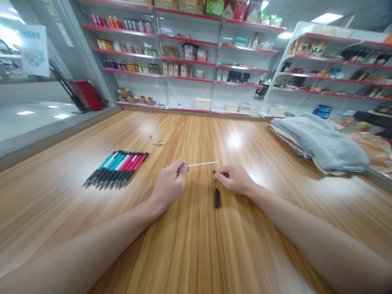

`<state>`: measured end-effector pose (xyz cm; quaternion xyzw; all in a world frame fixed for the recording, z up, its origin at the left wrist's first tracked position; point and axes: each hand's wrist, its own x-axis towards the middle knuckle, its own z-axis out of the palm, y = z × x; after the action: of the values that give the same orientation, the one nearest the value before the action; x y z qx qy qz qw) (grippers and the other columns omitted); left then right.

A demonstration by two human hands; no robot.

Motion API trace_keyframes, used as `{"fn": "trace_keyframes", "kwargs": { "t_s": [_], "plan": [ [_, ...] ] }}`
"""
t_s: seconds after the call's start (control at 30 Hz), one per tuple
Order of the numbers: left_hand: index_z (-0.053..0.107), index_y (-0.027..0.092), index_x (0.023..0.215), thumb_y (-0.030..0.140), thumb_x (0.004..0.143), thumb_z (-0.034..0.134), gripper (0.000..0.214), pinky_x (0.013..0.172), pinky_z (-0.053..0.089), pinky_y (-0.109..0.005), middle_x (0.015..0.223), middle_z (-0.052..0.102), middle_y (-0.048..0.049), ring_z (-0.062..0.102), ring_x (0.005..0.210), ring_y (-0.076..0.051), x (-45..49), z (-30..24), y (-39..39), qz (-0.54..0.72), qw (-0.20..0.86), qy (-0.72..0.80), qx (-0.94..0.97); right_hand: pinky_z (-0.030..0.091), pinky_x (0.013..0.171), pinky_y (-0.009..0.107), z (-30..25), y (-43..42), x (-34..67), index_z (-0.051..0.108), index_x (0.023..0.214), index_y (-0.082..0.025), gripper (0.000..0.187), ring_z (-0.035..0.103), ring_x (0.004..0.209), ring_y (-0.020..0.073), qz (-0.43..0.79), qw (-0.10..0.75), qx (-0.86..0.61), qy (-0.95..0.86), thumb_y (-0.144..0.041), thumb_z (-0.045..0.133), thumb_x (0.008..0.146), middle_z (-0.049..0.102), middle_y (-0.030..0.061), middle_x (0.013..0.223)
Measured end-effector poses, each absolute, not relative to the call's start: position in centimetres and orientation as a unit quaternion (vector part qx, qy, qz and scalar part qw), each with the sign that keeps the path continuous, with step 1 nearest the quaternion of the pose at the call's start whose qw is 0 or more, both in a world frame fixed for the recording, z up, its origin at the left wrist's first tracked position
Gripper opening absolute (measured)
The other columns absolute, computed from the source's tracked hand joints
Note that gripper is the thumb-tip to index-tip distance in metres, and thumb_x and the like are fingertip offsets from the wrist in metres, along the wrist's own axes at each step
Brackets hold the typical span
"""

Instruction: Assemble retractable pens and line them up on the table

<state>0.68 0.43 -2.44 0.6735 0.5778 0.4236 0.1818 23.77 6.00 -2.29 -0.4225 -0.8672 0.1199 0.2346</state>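
Observation:
My left hand (170,183) is closed, with a thin white pen refill (203,163) pinched between thumb and fingers. The refill points right, its dark tip close above my right hand (234,178). That hand rests low at the table, fingers curled in; whatever they hold, if anything, is hidden. Just left of its fingertips lies a tiny dark part (214,171), too small to name. A black pen grip piece (217,198) lies on the table below the right fingers. To the left, several pens (118,168) with blue, white and pink barrels lie side by side in a row.
The wooden table (183,253) has a seam running down its middle. Farther back lie a looped band (160,143) and a small shiny piece (150,134). Folded striped cloths (321,141) are stacked at the right. Stocked shelves (186,41) stand behind the table.

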Motion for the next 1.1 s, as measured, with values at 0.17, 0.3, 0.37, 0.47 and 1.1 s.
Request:
{"fn": "trace_keyframes", "kwargs": {
  "t_s": [0.17, 0.3, 0.37, 0.47, 1.1],
  "plan": [
    [0.053, 0.019, 0.077, 0.036, 0.091, 0.038, 0.027, 0.05, 0.027, -0.025, 0.056, 0.048, 0.002, 0.043, 0.051, -0.012, 0.73, -2.28, 0.38, 0.425, 0.185, 0.576, 0.673, 0.018, 0.048, 0.026, -2.53, 6.04, 23.63, 0.04, 0.046, -0.017, 0.038, 0.032, 0.044, 0.0076, 0.095, 0.251, -0.441, -0.856, -0.027, 0.052, 0.081, 0.035, -0.0034, 0.045],
    [0.053, 0.019, 0.077, 0.035, 0.091, 0.038, 0.026, 0.05, 0.027, -0.024, 0.056, 0.047, 0.0023, 0.042, 0.051, -0.012, 0.77, -2.33, 0.4, 0.431, 0.188, 0.574, 0.67, 0.024, 0.049, 0.023, -2.61, 5.95, 23.81, 0.054, 0.061, -0.018, 0.021, 0.038, 0.046, 0.0081, 0.144, 0.285, -0.427, -0.846, -0.026, 0.054, 0.08, 0.041, -0.0046, 0.049],
    [0.052, 0.019, 0.077, 0.035, 0.091, 0.038, 0.026, 0.05, 0.027, -0.024, 0.056, 0.046, 0.0026, 0.042, 0.051, -0.012, 0.76, -2.38, 0.41, 0.431, 0.189, 0.574, 0.67, 0.028, 0.05, 0.022, -2.57, 5.85, 23.99, 0.061, 0.077, -0.018, 0.009, 0.039, 0.046, 0.0082, 0.179, 0.29, -0.4, -0.851, -0.022, 0.054, 0.078, 0.041, -0.0063, 0.049],
    [0.052, 0.019, 0.077, 0.036, 0.092, 0.038, 0.026, 0.05, 0.027, -0.024, 0.056, 0.046, 0.0027, 0.042, 0.051, -0.012, 0.73, -2.43, 0.42, 0.43, 0.189, 0.575, 0.67, 0.031, 0.052, 0.021, -2.58, 5.74, 24.19, 0.065, 0.085, -0.018, 0.016, 0.039, 0.044, 0.0081, 0.202, 0.267, -0.36, -0.871, -0.014, 0.052, 0.075, 0.038, -0.0078, 0.048],
    [0.05, 0.019, 0.078, 0.037, 0.094, 0.037, 0.027, 0.051, 0.026, -0.024, 0.057, 0.045, 0.0038, 0.042, 0.051, -0.01, 0.62, -2.49, 0.56, 0.416, 0.183, 0.578, 0.677, 0.031, 0.052, 0.02, -2.97, 6.0, 24.3, 0.066, 0.078, -0.018, 0.019, 0.04, 0.044, 0.0068, 0.211, 0.239, -0.341, -0.884, -0.01, 0.05, 0.073, 0.042, -0.0066, 0.048]
  ]
}}
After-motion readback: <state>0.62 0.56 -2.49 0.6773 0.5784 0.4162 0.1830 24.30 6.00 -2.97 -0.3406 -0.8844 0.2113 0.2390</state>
